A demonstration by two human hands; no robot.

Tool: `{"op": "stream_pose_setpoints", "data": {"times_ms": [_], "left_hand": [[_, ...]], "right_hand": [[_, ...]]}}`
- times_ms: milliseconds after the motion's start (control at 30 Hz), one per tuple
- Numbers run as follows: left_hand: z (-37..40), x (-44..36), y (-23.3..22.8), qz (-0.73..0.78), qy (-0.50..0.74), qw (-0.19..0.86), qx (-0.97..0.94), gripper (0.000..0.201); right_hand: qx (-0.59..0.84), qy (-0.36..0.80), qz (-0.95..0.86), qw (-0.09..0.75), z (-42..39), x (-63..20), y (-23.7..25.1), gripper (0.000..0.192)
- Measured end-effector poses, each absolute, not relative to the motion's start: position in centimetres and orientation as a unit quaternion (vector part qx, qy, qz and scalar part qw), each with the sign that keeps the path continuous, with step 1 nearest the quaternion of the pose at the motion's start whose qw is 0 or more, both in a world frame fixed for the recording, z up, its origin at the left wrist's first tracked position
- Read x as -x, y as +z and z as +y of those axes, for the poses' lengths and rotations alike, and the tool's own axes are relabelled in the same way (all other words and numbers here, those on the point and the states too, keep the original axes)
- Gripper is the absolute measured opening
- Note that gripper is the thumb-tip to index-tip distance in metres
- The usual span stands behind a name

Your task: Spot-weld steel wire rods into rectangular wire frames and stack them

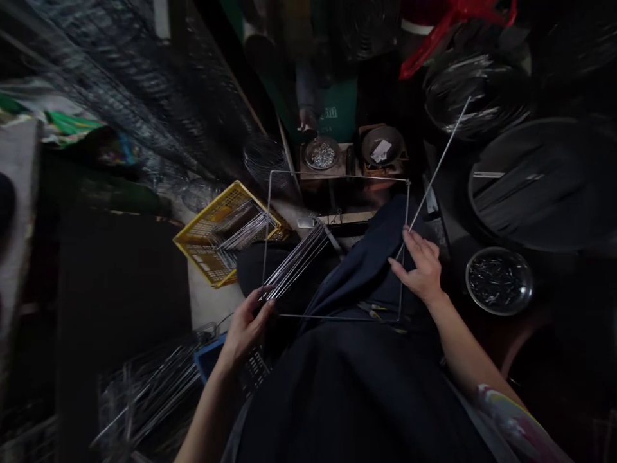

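Observation:
A thin rectangular wire frame [347, 176] stretches between my hands above my lap. My left hand [247, 326] is closed at its lower left corner, with fingers around the ends of several shiny metal rods [299, 262] that slant up to the right. Which of these wires the fingers press on is partly hidden. At the frame's right side, my right hand [423, 265] pinches a straight metal rod [441, 161] that points up and right. Its thumb lies close to the frame's side wire. Pliers [370, 311] with yellowish handles rest on my lap under the frame.
A yellow crate [198, 220] with metal wires stands left. Ahead are a bowl of small metal pieces [322, 154], a dark pan [393, 145] and another person's hand [307, 121]. Right are a bowl of dark pieces [499, 281] and a large basin [544, 241]. Wires [159, 392] lie lower left.

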State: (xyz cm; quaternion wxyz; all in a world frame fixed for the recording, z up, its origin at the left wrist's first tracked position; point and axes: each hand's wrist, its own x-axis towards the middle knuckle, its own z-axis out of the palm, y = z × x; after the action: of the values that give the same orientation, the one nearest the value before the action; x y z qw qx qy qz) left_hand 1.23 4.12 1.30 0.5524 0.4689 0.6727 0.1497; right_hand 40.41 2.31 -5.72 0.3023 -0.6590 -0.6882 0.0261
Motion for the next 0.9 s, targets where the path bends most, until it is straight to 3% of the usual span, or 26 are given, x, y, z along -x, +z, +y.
{"op": "stream_pose_setpoints", "data": {"times_ms": [267,533,900], "left_hand": [[4.7,-3.1,1.3,0.687,0.151,0.541,-0.462,0.058],[3.9,-3.1,0.4,0.697,0.248,0.568,-0.362,0.066],[2.6,-1.1,-0.6,0.671,0.370,0.569,-0.297,0.054]], "right_hand": [[0.652,0.031,-0.679,0.337,2.1,-41.7,-5.9,0.073],[0.651,0.017,-0.673,0.351,2.0,-41.8,-6.2,0.069],[0.648,0.009,-0.692,0.319,2.7,-39.7,-5.4,0.061]]}}
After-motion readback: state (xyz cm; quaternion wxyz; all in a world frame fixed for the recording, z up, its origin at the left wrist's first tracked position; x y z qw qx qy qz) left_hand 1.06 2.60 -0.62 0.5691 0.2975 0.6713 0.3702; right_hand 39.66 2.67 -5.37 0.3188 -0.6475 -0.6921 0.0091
